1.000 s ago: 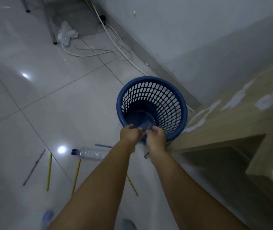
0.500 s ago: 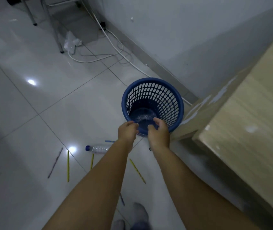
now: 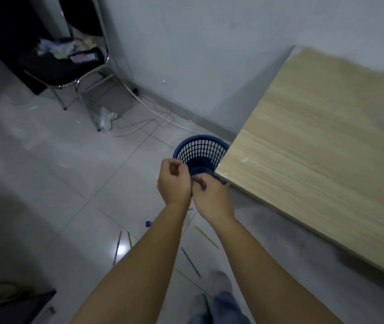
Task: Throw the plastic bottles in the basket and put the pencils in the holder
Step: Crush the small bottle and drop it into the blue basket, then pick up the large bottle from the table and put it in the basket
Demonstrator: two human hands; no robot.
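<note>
The blue mesh basket [image 3: 200, 146] stands on the floor against the table corner. My left hand [image 3: 173, 182] and my right hand [image 3: 211, 198] hover together just in front of its rim, touching each other, fingers curled with nothing in them. The basket's inside is dark, so I cannot tell what lies in it. A plastic bottle lies on the tiles behind my left forearm; only its blue cap [image 3: 148, 223] shows. Loose on the floor are a yellow pencil [image 3: 206, 236], a blue pencil [image 3: 190, 261], a grey pencil [image 3: 117, 247] and a short yellow one [image 3: 129, 240]. No holder is in view.
A wooden table [image 3: 314, 160] fills the right side, its corner over the basket. A black metal-legged chair [image 3: 69, 73] piled with clutter stands at the back left, with white cables [image 3: 139, 123] along the wall. My feet [image 3: 219, 284] are at the bottom.
The view has risen and pulled back from the basket. My hands have drawn away from inside its rim and curled together. The bottle on the floor is now hidden by my left forearm.
</note>
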